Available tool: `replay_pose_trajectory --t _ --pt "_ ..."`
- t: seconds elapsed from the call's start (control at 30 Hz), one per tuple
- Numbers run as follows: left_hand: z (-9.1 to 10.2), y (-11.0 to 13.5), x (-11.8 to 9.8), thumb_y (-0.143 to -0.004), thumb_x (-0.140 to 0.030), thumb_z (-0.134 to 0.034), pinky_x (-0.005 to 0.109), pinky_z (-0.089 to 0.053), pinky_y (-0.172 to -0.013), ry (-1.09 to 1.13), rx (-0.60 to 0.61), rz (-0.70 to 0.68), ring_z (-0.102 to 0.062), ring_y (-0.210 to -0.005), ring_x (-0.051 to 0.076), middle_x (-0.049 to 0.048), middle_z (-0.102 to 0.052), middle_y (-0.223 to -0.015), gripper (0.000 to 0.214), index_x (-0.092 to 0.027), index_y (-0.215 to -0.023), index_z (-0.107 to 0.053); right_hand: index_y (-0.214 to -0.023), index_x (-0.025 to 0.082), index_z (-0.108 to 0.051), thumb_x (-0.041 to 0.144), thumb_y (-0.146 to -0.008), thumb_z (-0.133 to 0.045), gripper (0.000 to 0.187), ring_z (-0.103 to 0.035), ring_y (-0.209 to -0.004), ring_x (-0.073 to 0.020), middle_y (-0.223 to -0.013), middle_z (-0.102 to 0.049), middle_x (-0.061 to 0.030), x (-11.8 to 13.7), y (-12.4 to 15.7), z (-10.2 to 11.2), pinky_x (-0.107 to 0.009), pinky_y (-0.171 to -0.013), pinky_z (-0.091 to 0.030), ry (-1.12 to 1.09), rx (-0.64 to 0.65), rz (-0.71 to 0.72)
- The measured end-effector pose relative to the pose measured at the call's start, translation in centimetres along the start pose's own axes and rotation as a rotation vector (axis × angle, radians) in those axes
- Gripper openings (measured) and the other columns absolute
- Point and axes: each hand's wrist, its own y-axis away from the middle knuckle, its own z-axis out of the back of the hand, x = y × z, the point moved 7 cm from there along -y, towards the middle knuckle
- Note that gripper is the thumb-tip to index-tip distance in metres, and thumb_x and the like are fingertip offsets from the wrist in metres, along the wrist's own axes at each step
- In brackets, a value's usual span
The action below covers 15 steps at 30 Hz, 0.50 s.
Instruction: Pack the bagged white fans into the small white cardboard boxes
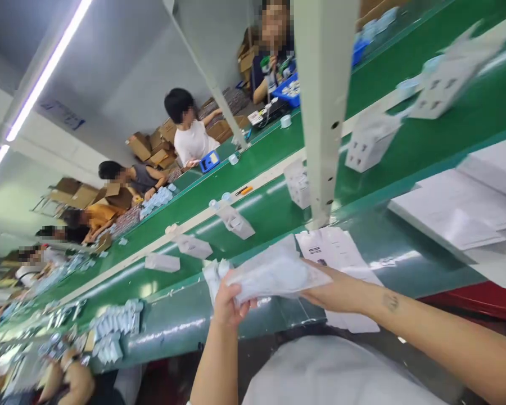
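Lower centre of the frame: the left hand point(227, 304) and right hand point(337, 291) each grasp one end of a clear plastic pouch point(278, 273), probably to stretch its limp film flat above the bench point(172, 329) edge.

The one camera is riding on the person's head, looking forward and down. It is sitting very close to the left hand point(227, 304) and right hand point(341, 291), with both forearms coming in from the bottom edge and the clear bag point(278, 274) between them. It is leaning hard sideways, so the green belt point(274, 211) beyond the hands is running diagonally up to the right. A pale post point(324, 112) just past the right hand is cutting the view, and seated workers point(191, 138) far beyond the left hand are showing small.
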Motion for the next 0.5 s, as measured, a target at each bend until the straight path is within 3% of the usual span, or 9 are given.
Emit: replay_pose_trajectory --t 0.1,0.2,0.3,0.37,0.43,0.5 --pt "2.6 1.1 -0.2 -0.057 -0.048 -0.076 0.016 -0.024 -0.031 -0.186 -0.139 0.025 -0.047 -0.039 0.01 0.0004 -0.056 -0.054 0.05 -0.013 -0.089 -0.062 -0.128 0.024 -0.066 0.031 -0.09 -0.056 0.04 -0.063 -0.12 -0.0283 -0.124 -0.068 -0.0107 -2.3 -2.4 -5.6 -0.045 -0.107 -0.052 -0.223 0.109 0.018" --pt "5.4 2.8 -1.6 -0.066 -0.049 -0.072 0.017 -0.025 -0.034 -0.401 -0.316 -0.006 -0.039 -0.035 0.008 -0.0054 -0.048 -0.044 0.047 -0.012 -0.095 -0.065 -0.12 0.023 -0.068 0.031 -0.089 -0.062 0.033 -0.06 -0.123 -0.0307 -0.123 -0.066 -0.0147 -3.5 -3.4 -8.6 -0.048 -0.106 -0.052 -0.213 0.093 0.094" --pt "6.6 4.6 -3.5 -0.074 -0.045 -0.068 0.018 -0.026 -0.037 -0.609 -0.395 -0.027 -0.037 -0.034 0.007 -0.0078 -0.047 -0.042 0.044 -0.014 -0.105 -0.068 -0.098 0.022 -0.071 0.031 -0.091 -0.062 0.015 -0.055 -0.127 -0.0336 -0.117 -0.065 -0.0163 -3.4 -3.8 -9.7 -0.054 -0.103 -0.052 -0.14 0.037 0.201" --pt "6.6 5.4 -4.3 -0.072 -0.04 -0.071 0.018 -0.028 -0.039 -0.646 -0.377 -0.02 -0.038 -0.036 0.007 -0.0082 -0.047 -0.043 0.042 -0.015 -0.105 -0.069 -0.094 0.021 -0.07 0.03 -0.093 -0.059 0.015 -0.056 -0.124 -0.0339 -0.117 -0.063 -0.0168 -3.4 -4.3 -9.9 -0.055 -0.099 -0.054 -0.109 0.008 0.205" --pt "6.5 5.5 -4.5 -0.069 -0.043 -0.073 0.018 -0.026 -0.038 -0.548 -0.357 -0.02 -0.038 -0.037 0.007 -0.0076 -0.047 -0.044 0.044 -0.015 -0.102 -0.068 -0.103 0.021 -0.07 0.032 -0.09 -0.061 0.019 -0.057 -0.122 -0.0343 -0.122 -0.061 -0.017 -3.8 -4.6 -10.0 -0.055 -0.099 -0.054 -0.125 0.014 0.168" --pt "6.3 4.9 -4.1 -0.068 -0.049 -0.073 0.019 -0.023 -0.036 -0.408 -0.349 -0.026 -0.04 -0.037 0.008 -0.0063 -0.048 -0.046 0.047 -0.015 -0.098 -0.066 -0.119 0.022 -0.066 0.039 -0.084 -0.068 0.039 -0.058 -0.123 -0.0357 -0.129 -0.06 -0.0161 -4.5 -4.6 -10.4 -0.055 -0.102 -0.053 -0.195 0.051 0.088"
